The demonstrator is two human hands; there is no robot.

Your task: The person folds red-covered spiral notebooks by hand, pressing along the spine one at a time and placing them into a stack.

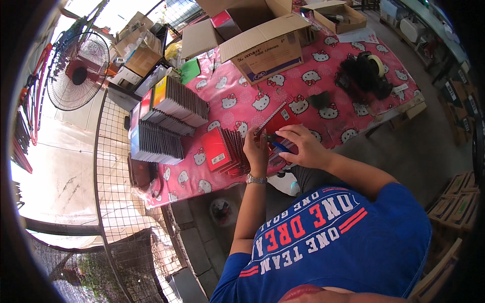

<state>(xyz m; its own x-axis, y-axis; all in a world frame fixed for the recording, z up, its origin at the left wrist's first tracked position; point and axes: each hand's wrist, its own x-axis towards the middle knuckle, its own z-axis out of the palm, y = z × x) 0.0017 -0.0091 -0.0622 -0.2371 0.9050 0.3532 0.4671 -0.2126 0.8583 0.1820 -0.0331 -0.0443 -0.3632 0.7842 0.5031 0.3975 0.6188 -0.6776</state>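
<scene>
The red notebook (284,119) lies on the near side of the carton (269,58), toward the person, above the patterned cover of the bench (227,118). The right hand (309,147) is curled narrow around a blue-handled tool (281,147), which is likely pliers; the fingers hide its working end. The left hand (256,152) has its fingertips drawn close together at the near end of the notebook's spiral binding (271,116); whether they pinch the wire or the cover cannot be told. Judged by appearance, the notebook is light, with a smooth, possibly slippery cover that flexes and pages that fan if gripped at one corner. The binding is presumably stiff along its length, but its thin loops may deform under pressure. Support the notebook flat across the cover, beside the binding, and steady the wire near its end. Hold the tool by its handles only. The red notebook stack (217,150), nearward and left of the carton, leans unevenly and may slide if bumped.
</scene>
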